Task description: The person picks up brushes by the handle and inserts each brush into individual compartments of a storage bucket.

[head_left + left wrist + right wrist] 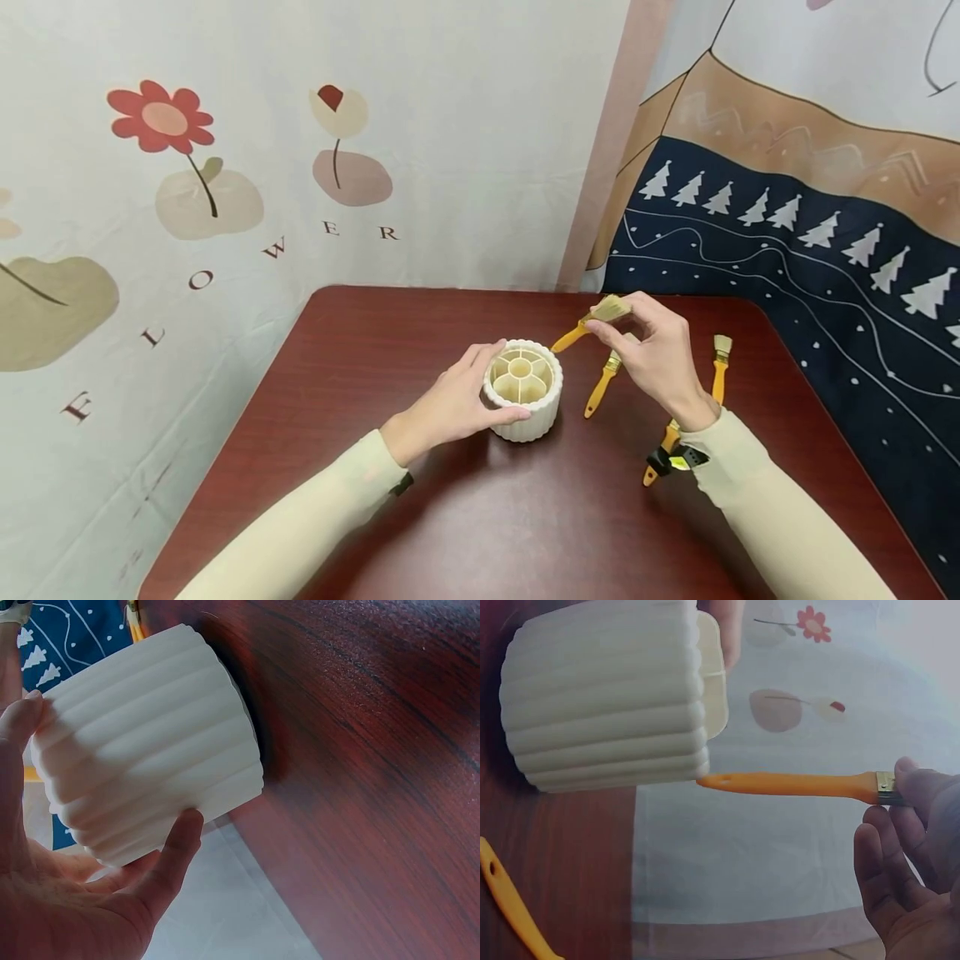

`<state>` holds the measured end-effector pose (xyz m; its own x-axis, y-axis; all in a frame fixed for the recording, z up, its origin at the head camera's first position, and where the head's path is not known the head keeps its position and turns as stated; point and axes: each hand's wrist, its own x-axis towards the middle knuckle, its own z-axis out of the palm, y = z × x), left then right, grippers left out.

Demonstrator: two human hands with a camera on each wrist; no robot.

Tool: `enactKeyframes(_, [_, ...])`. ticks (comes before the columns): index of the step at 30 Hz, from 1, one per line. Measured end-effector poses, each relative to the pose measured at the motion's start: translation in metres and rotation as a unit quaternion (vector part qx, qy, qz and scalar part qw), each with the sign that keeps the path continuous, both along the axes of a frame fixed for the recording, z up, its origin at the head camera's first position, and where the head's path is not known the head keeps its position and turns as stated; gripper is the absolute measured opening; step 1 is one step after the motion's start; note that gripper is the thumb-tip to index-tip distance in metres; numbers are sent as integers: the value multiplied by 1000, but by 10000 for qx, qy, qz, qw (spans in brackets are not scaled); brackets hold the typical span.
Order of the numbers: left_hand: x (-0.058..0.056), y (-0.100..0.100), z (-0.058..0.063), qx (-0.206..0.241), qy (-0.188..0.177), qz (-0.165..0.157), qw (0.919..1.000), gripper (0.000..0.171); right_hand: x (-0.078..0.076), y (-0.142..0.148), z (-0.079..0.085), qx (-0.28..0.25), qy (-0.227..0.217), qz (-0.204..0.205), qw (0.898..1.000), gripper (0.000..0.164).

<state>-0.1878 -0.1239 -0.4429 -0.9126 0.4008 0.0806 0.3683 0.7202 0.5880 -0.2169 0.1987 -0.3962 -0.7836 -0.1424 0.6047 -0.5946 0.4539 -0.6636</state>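
Observation:
A white, ribbed round holder (534,425) with several petal-like compartments around a central ring stands upright on the table. My left hand (450,404) grips it from the left, thumb along the near side and fingers at the far rim. To the right, my right hand (660,350) pinches a paintbrush (795,784) by its metal band, bristles up. Its orange handle slants down toward the holder, and the handle's end overlaps the edge of the rim in the right wrist view. Seen from the left wrist, the ribbed side wall fills much of the picture.
On the dark red table (360,342) lie more orange-handled brushes: one brush (598,393) right of the holder, another brush (720,377) farther right, and a third brush (649,477) partly hidden beneath my right wrist. Printed cloths (480,167) hang behind the table.

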Motion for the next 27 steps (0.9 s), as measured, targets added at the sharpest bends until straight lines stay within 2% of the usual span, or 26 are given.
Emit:
enactKeyframes(4, [-1, 0, 1, -29, 19, -7, 10000, 120, 4, -2, 8, 94, 362, 39, 9993, 29])
enactKeyframes(9, [-1, 0, 0, -58, -2, -7, 10000, 120, 12, -6, 16, 71, 577, 148, 9982, 33])
enactKeyframes(17, [-1, 0, 0, -40, -35, -10, 10000, 120, 22, -15, 24, 44, 662, 893, 9938, 34])
enactKeyframes(22, [0, -1, 0, 15, -5, -25, 10000, 120, 24, -26, 21, 392, 1013, 1239, 9863, 41])
enactKeyframes(27, [-1, 0, -1, 46, 9, -37, 10000, 120, 24, -34, 8, 855, 1435, 1596, 9729, 45])
